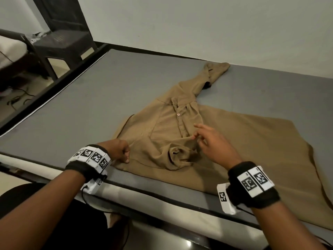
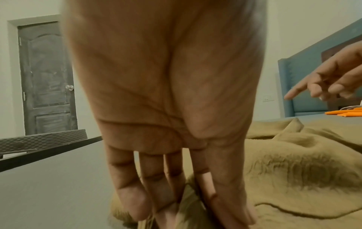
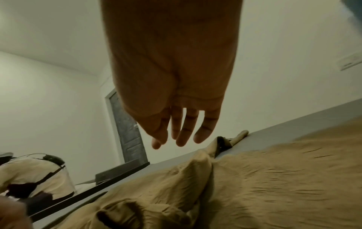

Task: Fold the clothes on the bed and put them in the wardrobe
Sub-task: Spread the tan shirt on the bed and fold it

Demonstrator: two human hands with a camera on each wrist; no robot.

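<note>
Your left hand (image 1: 120, 151) pinches the tan garment (image 1: 234, 141) at the bed's (image 1: 72, 109) near edge; your right hand (image 1: 214, 145) hovers above its placket, fingers loosely spread, holding nothing. Flatten the bunched sleeve before folding; one sleeve lies toward the far edge.

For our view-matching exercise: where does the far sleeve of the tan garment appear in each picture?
Head: sleeve upper centre-right, reaching toward the wall.
Left wrist: not clearly in it; only rumpled fabric at right.
Right wrist: right of centre, its tip at the bed's far edge.
Shared landmark: the grey bed.
</note>
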